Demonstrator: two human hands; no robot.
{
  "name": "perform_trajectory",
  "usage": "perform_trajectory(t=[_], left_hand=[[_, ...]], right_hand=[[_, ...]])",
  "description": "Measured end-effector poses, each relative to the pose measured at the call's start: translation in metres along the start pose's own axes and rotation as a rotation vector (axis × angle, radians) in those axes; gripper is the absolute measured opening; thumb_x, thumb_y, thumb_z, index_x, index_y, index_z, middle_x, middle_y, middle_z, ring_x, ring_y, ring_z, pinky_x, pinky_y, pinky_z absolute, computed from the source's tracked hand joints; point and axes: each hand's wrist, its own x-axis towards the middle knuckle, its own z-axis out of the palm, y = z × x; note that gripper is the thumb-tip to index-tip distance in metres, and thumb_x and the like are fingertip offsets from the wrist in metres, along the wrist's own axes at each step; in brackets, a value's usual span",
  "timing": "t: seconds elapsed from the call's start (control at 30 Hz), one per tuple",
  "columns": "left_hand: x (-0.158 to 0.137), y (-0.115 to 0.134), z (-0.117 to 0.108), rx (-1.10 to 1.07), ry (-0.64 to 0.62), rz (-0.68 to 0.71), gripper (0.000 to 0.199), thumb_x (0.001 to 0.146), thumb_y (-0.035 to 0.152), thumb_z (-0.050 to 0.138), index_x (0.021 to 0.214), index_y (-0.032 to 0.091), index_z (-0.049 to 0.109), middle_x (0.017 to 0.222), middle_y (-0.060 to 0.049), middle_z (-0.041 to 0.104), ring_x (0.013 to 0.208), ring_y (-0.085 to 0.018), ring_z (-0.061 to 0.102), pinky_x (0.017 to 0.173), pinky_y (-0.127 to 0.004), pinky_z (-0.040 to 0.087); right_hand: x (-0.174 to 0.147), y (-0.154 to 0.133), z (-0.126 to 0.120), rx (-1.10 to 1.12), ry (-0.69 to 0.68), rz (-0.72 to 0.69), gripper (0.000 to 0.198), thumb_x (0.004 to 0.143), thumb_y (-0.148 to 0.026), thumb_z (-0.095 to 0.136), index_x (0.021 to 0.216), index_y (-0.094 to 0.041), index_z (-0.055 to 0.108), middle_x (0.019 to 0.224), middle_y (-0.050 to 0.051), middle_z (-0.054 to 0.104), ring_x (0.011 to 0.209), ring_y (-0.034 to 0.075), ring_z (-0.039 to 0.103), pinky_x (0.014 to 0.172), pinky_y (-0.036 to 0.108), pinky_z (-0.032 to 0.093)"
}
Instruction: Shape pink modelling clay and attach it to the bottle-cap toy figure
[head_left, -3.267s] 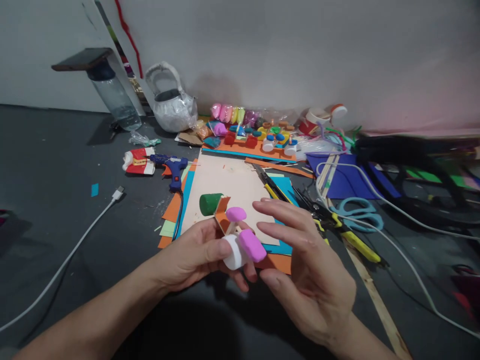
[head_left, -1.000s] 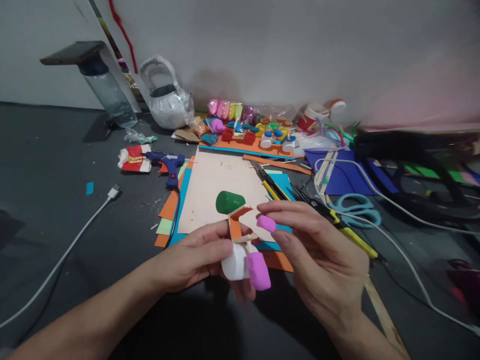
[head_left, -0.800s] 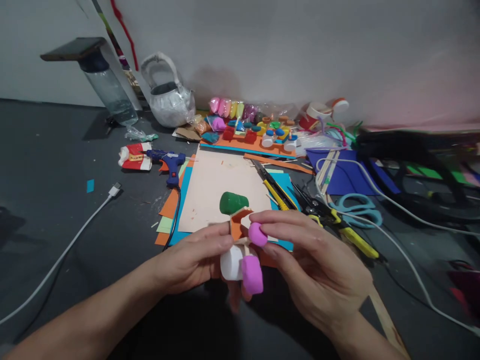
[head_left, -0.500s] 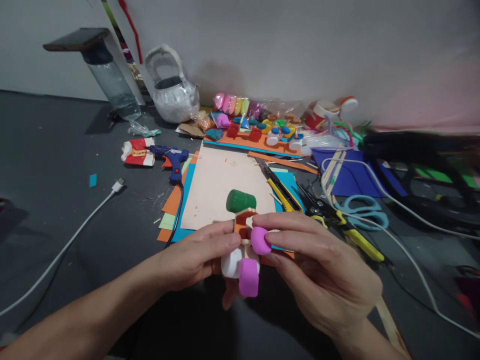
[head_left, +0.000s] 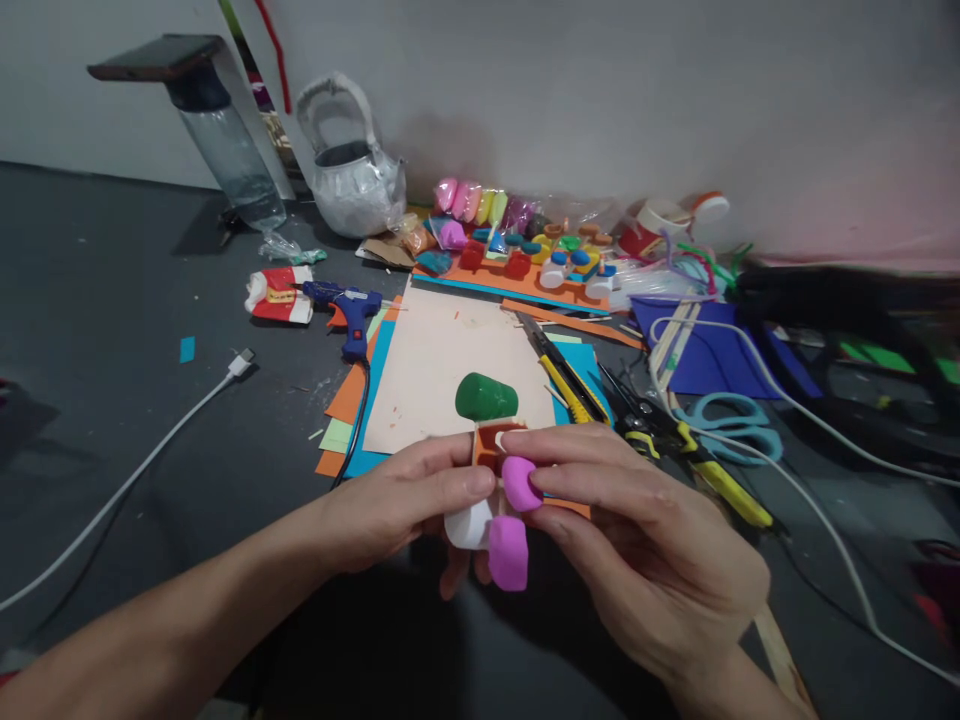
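A small handmade toy car (head_left: 491, 447), with an orange body, is between my hands over the near edge of the paper. A white clay piece (head_left: 469, 526) and two pink clay pieces (head_left: 509, 555) sit at its near end. My left hand (head_left: 424, 490) grips the body from the left, thumb on top and fingers underneath. From the right, my right hand (head_left: 637, 530) pinches the upper pink piece between fingertips and thumb. Just beyond the car, a green cylinder (head_left: 486, 397) lies on its side on a pale sheet (head_left: 442, 350).
Left of the sheet lies a blue glue gun (head_left: 349, 312). To its right are a yellow cutter (head_left: 566, 378), black-and-yellow pliers (head_left: 701, 465) and blue scissors (head_left: 731, 425). Small clay-wheeled models (head_left: 525, 258) line the back beside a silver kettle (head_left: 352, 185). White cables (head_left: 142, 480) cross both sides.
The toy car has turned slightly in my hands, its lower pink piece shifting to the right. Both hands keep their hold. The whole view has shifted a little.
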Motion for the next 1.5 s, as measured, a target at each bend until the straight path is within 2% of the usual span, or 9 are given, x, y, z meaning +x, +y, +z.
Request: perform_trajectory(t=[0.13, 0.53, 0.77, 0.87, 1.07, 1.33, 1.5], left_hand=[[0.0007, -0.0003, 0.0005, -0.015, 0.009, 0.006, 0.036, 0.093, 0.035, 0.059, 0.123, 0.015, 0.063, 0.073, -0.002, 0.063, 0.055, -0.010, 0.060, 0.046, -0.018, 0.051], [0.0010, 0.0026, 0.0017, 0.000, -0.015, -0.003, 0.030, 0.095, 0.035, 0.057, 0.114, 0.014, 0.065, 0.072, -0.004, 0.066, 0.057, -0.011, 0.062, 0.046, -0.017, 0.052], [0.0013, 0.0011, 0.0005, 0.000, -0.023, 0.013, 0.027, 0.096, 0.034, 0.056, 0.112, 0.015, 0.067, 0.071, -0.004, 0.066, 0.058, -0.011, 0.062, 0.047, -0.017, 0.052], [0.0010, 0.0006, 0.0003, 0.006, -0.025, 0.023, 0.030, 0.095, 0.037, 0.058, 0.113, 0.015, 0.066, 0.072, -0.003, 0.064, 0.056, -0.010, 0.060, 0.047, -0.017, 0.052], [0.0007, 0.0008, 0.0005, 0.059, 0.003, 0.040, 0.048, 0.085, 0.055, 0.066, 0.112, 0.015, 0.065, 0.071, 0.000, 0.060, 0.048, -0.008, 0.054, 0.044, -0.017, 0.049], [0.0021, 0.0009, 0.0007, 0.078, 0.024, 0.043, 0.054, 0.082, 0.057, 0.069, 0.114, 0.015, 0.064, 0.066, 0.002, 0.058, 0.047, -0.007, 0.052, 0.044, -0.016, 0.047], [0.0014, 0.0036, 0.0010, 0.122, 0.026, 0.016, 0.046, 0.087, 0.054, 0.065, 0.112, 0.016, 0.065, 0.067, 0.002, 0.058, 0.049, -0.007, 0.052, 0.045, -0.016, 0.047]], right_hand=[[-0.0022, -0.0003, 0.0031, 0.000, 0.059, 0.020, 0.041, 0.082, -0.002, 0.069, 0.114, -0.028, 0.070, 0.114, 0.004, 0.075, 0.104, 0.022, 0.071, 0.091, 0.040, 0.057], [-0.0013, -0.0004, 0.0047, -0.012, 0.056, 0.018, 0.042, 0.082, -0.004, 0.069, 0.116, -0.029, 0.070, 0.113, 0.005, 0.075, 0.105, 0.025, 0.071, 0.089, 0.044, 0.057], [0.0008, 0.0007, 0.0042, -0.014, 0.022, -0.002, 0.046, 0.078, 0.002, 0.069, 0.115, -0.026, 0.070, 0.113, 0.004, 0.075, 0.106, 0.022, 0.070, 0.090, 0.040, 0.057], [0.0009, 0.0010, 0.0045, -0.025, 0.026, 0.001, 0.044, 0.079, 0.000, 0.070, 0.114, -0.027, 0.071, 0.112, 0.005, 0.075, 0.104, 0.023, 0.071, 0.089, 0.040, 0.057], [-0.0009, -0.0020, 0.0038, -0.029, 0.023, 0.019, 0.038, 0.083, -0.009, 0.071, 0.116, -0.028, 0.070, 0.115, 0.006, 0.074, 0.108, 0.026, 0.070, 0.091, 0.043, 0.057], [-0.0007, -0.0025, 0.0056, -0.030, 0.033, 0.037, 0.043, 0.080, 0.001, 0.070, 0.114, -0.025, 0.070, 0.114, 0.003, 0.074, 0.107, 0.020, 0.069, 0.090, 0.036, 0.056], [-0.0004, -0.0002, 0.0078, -0.005, 0.015, 0.029, 0.046, 0.079, 0.003, 0.070, 0.114, -0.026, 0.069, 0.115, 0.003, 0.073, 0.108, 0.021, 0.068, 0.094, 0.038, 0.055]])
